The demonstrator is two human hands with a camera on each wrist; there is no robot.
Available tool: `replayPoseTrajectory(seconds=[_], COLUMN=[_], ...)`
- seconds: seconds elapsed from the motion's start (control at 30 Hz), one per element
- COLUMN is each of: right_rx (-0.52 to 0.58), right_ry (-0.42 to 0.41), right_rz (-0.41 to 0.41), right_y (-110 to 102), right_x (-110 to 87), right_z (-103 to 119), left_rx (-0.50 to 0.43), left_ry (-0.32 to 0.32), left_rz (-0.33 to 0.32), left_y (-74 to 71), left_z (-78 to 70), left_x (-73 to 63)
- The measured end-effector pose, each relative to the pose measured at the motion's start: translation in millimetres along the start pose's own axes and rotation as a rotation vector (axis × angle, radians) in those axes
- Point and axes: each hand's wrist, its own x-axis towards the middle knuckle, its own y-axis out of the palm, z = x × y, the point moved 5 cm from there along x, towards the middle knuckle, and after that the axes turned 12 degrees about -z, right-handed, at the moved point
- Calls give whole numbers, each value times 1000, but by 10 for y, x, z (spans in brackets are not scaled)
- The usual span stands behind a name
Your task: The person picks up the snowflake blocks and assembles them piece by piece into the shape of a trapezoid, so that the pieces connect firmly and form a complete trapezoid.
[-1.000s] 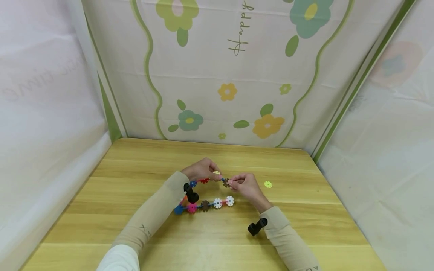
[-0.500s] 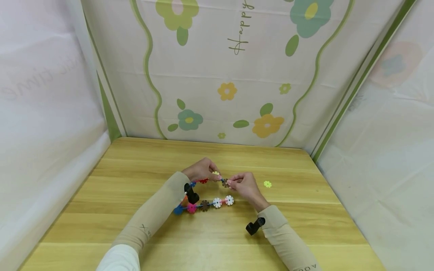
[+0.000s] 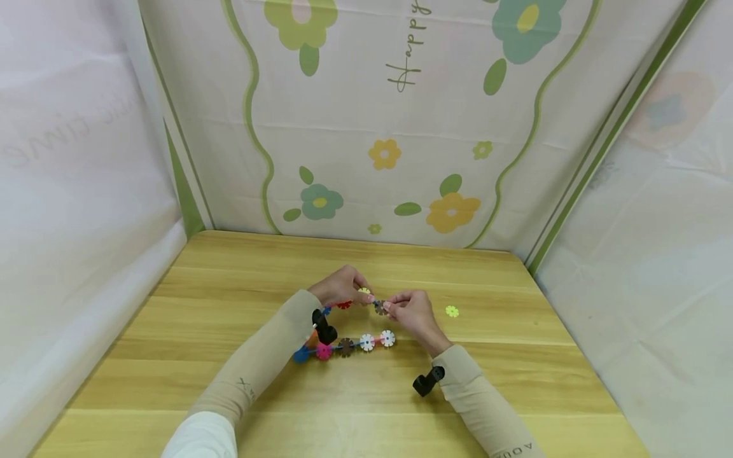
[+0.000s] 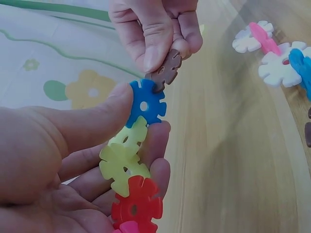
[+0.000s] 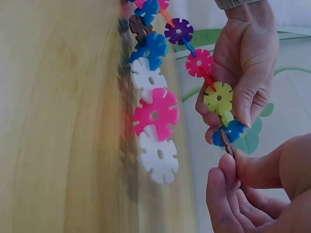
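My left hand (image 3: 342, 286) pinches a blue notched plastic disc (image 4: 146, 102) between thumb and fingers. That disc belongs to a chain of interlocking snowflake discs; yellow discs (image 4: 124, 162) and a red disc (image 4: 138, 206) follow it along my fingers. With thumb and fingertips, my right hand (image 3: 415, 313) pinches a brown disc (image 4: 166, 72) whose edge meets the blue one, at an angle to it. How deep their slots sit is hard to tell. The chain's other arm ends in a white disc (image 5: 159, 155) next to a pink disc (image 5: 156, 115).
One loose yellow-green disc (image 3: 452, 312) lies right of my right hand on the wooden table (image 3: 355, 407). Fabric walls (image 3: 343, 114) with printed flowers stand at the back and both sides. A black wrist camera (image 3: 428, 380) juts from the right cuff.
Both hands keep their hold on the blue and brown discs. My right wrist and forearm have shifted slightly left; the chain lies almost as before.
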Motion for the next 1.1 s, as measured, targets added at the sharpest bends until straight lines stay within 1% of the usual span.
replayPoseTrajectory(seconds=[0.17, 0.23, 0.47, 0.57, 0.67, 0.77, 0.9, 0.97, 1.03, 1.1], right_rx=[25, 19, -48, -44, -53, -79, -159, -239, -342, -448], right_ry=[18, 13, -68, -77, -96, -136, -212, -261, -312, -359], right_rz=[-23, -30, -60, -17, 48, 93, 81, 62, 50, 56], right_y=[10, 18, 30, 23, -27, -137, -386, -539, -695, -831], right_x=[-7, -19, -58, -50, -28, 6, 80, 130, 175, 228], right_z=[-12, -25, -4, -18, -38, -20, 47, 70, 81, 62], left_rx=[2, -2, -10, 13, 41, 47, 42, 43, 42, 38], left_ry=[-3, -6, 9, 18, 31, 33, 16, 8, 8, 7], left_rz=[-7, -5, 3, 17, 66, 112, 131, 134, 135, 136], left_y=[-4, 5, 29, 28, 39, 44, 27, 19, 12, 9], left_z=[15, 27, 34, 21, 0, -13, -4, 11, 24, 37], left_x=[16, 14, -11, -11, -5, -2, 4, 9, 12, 14])
